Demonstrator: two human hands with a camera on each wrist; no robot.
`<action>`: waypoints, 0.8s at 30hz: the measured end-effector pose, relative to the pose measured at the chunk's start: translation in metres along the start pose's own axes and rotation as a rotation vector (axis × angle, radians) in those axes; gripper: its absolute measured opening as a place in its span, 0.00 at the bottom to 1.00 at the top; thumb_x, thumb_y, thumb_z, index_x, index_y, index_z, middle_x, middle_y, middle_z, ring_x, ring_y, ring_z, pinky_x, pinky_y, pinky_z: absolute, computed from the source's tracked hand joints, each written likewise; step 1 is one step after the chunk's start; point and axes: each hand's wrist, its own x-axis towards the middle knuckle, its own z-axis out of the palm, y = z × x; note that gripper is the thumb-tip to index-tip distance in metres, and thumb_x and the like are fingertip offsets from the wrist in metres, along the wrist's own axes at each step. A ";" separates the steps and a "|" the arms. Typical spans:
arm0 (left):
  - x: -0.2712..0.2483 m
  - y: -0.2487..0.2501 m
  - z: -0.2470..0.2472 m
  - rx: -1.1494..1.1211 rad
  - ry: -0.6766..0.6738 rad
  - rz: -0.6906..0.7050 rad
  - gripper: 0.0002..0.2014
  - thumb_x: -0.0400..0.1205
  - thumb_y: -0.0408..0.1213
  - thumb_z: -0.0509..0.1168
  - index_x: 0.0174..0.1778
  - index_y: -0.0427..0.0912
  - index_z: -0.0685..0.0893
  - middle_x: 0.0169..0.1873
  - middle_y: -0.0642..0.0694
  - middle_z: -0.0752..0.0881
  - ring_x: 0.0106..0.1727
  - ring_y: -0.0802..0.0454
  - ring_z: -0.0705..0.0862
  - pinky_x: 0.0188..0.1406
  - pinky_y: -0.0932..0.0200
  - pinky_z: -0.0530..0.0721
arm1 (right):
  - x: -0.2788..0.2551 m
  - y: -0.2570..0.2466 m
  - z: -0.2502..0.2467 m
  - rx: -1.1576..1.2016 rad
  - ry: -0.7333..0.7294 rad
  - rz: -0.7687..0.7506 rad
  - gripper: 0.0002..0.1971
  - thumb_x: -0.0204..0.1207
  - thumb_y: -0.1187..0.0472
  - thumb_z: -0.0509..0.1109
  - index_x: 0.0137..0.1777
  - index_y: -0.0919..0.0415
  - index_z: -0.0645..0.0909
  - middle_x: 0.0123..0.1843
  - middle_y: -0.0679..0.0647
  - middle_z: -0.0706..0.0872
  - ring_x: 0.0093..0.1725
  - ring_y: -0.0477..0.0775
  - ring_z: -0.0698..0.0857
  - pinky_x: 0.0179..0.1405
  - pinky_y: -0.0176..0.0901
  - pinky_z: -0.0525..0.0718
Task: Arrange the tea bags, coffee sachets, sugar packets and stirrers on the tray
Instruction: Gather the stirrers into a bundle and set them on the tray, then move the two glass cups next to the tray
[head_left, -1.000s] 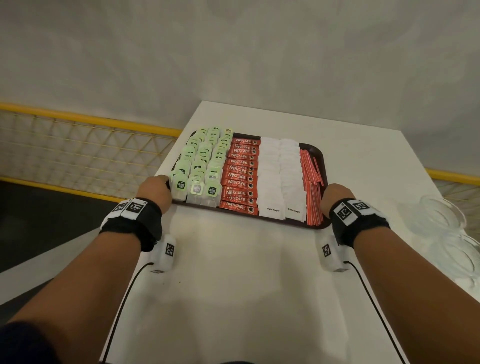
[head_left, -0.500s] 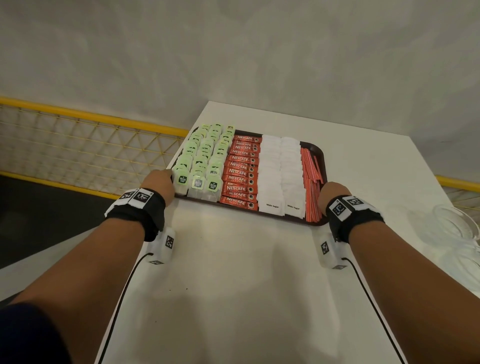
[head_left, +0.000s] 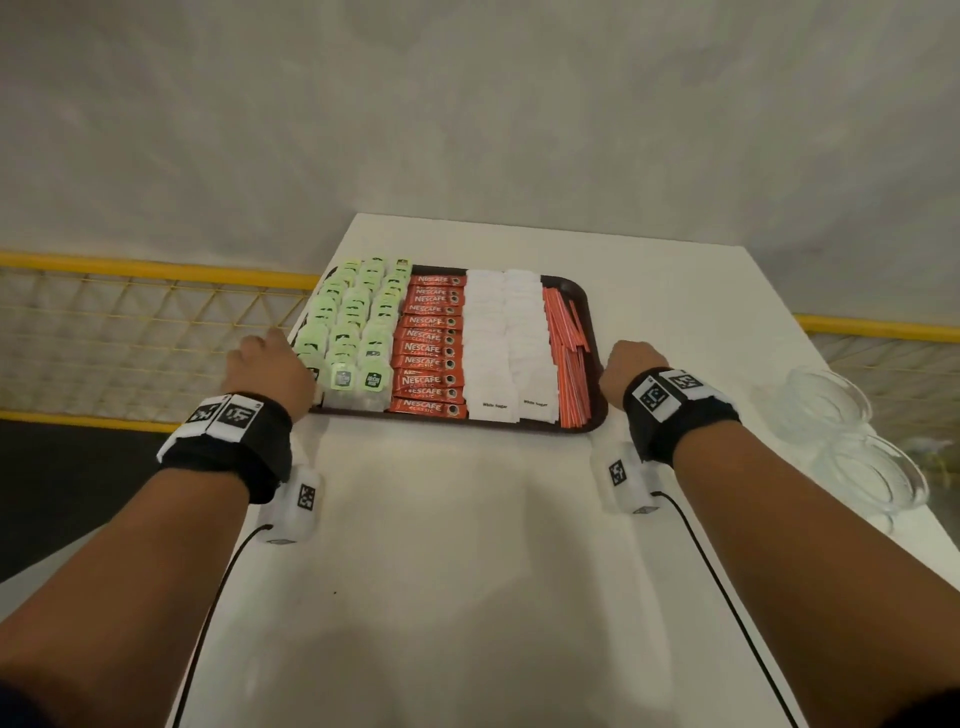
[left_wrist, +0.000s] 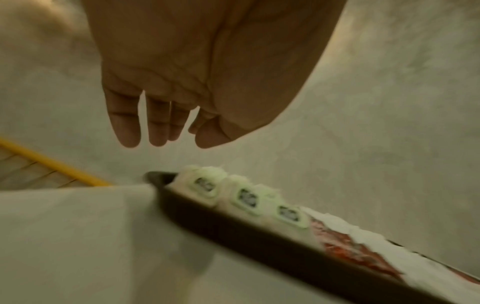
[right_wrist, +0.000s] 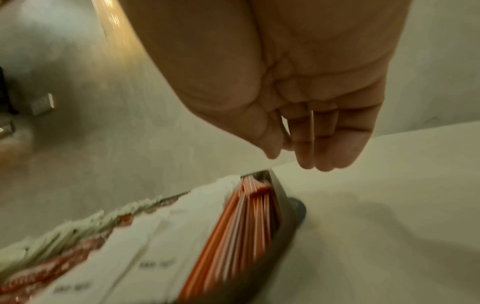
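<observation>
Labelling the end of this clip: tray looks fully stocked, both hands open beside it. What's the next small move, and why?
Probably draw both hands back toward the body. The tray already holds neat rows of tea bags, coffee sachets, sugar packets and stirrers. The left hand and right hand hold nothing, and nothing loose shows on the table.

The tray (head_left: 592, 415) rests on the table (head_left: 467, 545), in the centre of the head view. On the tray, four groups run side by side from left to right: tea bags (head_left: 358, 332), coffee sachets (head_left: 431, 343), sugar packets (head_left: 506, 343), stirrers (head_left: 566, 353). The left hand (head_left: 267, 369) is above the tray's left edge. The right hand (head_left: 631, 366) is just beside the tray's right edge. Glass bowls (head_left: 852, 441) lie at the right of the frame, well apart from the tray.
</observation>
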 end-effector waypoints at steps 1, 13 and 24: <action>-0.006 0.014 -0.004 -0.025 0.043 0.041 0.21 0.83 0.30 0.58 0.73 0.29 0.69 0.69 0.26 0.72 0.69 0.26 0.71 0.67 0.34 0.72 | -0.003 0.005 -0.007 0.018 0.033 -0.008 0.14 0.82 0.63 0.62 0.63 0.68 0.78 0.65 0.64 0.82 0.62 0.63 0.83 0.58 0.48 0.80; -0.108 0.295 0.003 -0.293 -0.069 0.803 0.23 0.86 0.42 0.60 0.77 0.42 0.73 0.73 0.39 0.75 0.73 0.35 0.71 0.72 0.44 0.71 | -0.064 0.152 -0.106 0.279 0.313 -0.064 0.26 0.81 0.45 0.65 0.75 0.57 0.72 0.73 0.59 0.77 0.70 0.61 0.77 0.68 0.49 0.73; -0.195 0.410 0.088 -0.346 -0.403 1.063 0.44 0.78 0.41 0.75 0.85 0.41 0.58 0.83 0.42 0.62 0.83 0.44 0.62 0.81 0.52 0.62 | -0.119 0.290 -0.056 0.265 0.052 0.096 0.33 0.75 0.46 0.73 0.78 0.56 0.69 0.74 0.53 0.77 0.72 0.55 0.76 0.66 0.43 0.72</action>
